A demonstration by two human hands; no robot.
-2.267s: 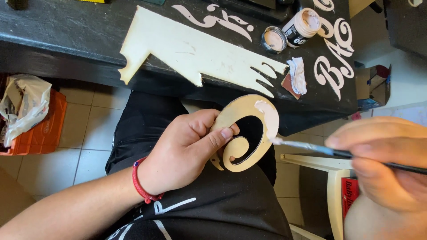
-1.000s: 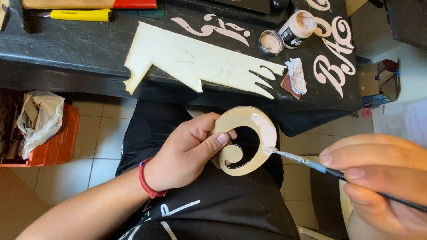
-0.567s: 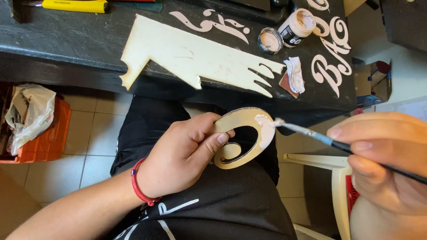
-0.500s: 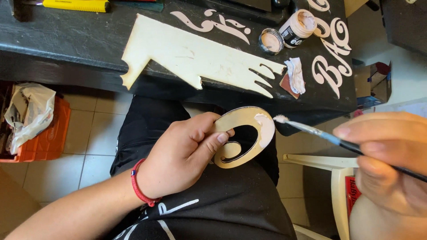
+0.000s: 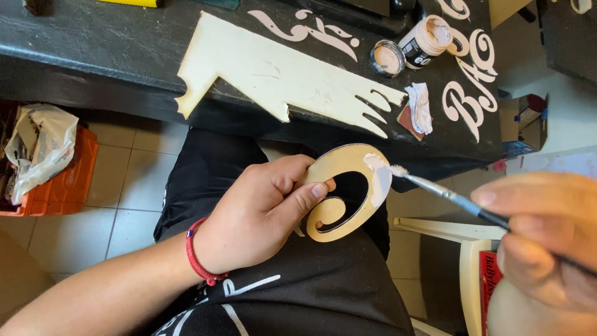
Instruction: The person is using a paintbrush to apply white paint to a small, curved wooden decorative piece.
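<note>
Two hands work over a lap in dark clothing, below the front edge of a black table [image 5: 93,43]. Taking the curled wooden piece [image 5: 348,193] as the landmark: far to its left, on the tiled floor, an orange crate [image 5: 62,180] holds a crumpled plastic bag [image 5: 37,149]. Just left of the wooden piece, the left hand [image 5: 261,211] is closed around it, thumb pressed on its face and fingers curled behind its edge; a red bracelet [image 5: 198,261] circles the wrist. The wooden piece is held in the air over the lap, below the table edge, with pale paint covering its upper right end. Above it, on the table, lies a large flat wooden cutout [image 5: 273,68], and up to its right stand an open paint jar [image 5: 426,40] with its lid [image 5: 387,57] beside it, a crumpled rag [image 5: 420,106] and white cut-out letters [image 5: 469,93]. Right of the wooden piece, a thin brush [image 5: 448,196] has its bristles just at the painted end. The right hand [image 5: 547,236] is closed in a pinch around the brush handle, near the frame's right edge.
</note>
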